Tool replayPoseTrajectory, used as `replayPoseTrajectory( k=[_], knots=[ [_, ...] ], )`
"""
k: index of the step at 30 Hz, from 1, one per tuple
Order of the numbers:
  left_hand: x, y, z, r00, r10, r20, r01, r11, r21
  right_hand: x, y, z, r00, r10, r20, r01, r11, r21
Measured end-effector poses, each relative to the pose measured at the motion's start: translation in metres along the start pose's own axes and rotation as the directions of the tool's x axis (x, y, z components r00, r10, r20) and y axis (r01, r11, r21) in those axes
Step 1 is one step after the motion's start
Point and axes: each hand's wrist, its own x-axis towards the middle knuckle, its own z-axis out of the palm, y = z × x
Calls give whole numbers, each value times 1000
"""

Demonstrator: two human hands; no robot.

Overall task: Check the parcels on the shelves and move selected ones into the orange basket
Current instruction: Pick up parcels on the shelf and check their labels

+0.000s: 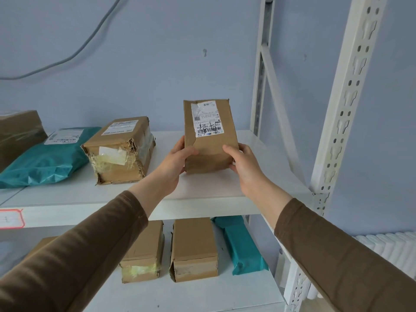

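2 hands around upright brown parcel.

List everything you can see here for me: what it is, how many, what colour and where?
Held parcel: one, brown with white label, upright above the upper shelf, right of centre.
Taped box: one, brown, torn corners, upper shelf centre.
Teal mailer: one, upper shelf left.
Brown box: one, far left edge, partly cut off.
Lower boxes: two in full view, brown, lower shelf; a third brown one is partly hidden by the sleeve.
Lower teal mailer: one, right of them.
Rack post: white, right.
Cable: grey, on blue wall.
Left hand: grips parcel's left side.
Right hand: grips its right side.
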Motion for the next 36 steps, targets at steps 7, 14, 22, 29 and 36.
replayPoseTrajectory(
  k=[7, 14, 22, 29, 36],
  knots=[
    [9, 7, -1, 977, -172, -124, 175, 984, 13, 10, -5, 8, 991, 128, 29, -124, 984, -125],
    [2, 18, 2, 961, -199, -190, 212, 976, 52, 5, -5, 11, 989, 139, 58, -128, 979, -161],
    [-77, 15, 26, 934, 278, -224, -229, 948, 221, -77, -3, -18, 897, -441, -34, 404, 848, -343],
    [-136, -75, 66, 834, 552, 11, -473, 705, 528, -134, 81, -83, 743, -665, 71, 597, 612, -519],
    [-135, -178, 95, 973, 229, 33, -217, 849, 481, -133, 165, -132, 953, -295, -75, 206, 807, -554]
  ],
)
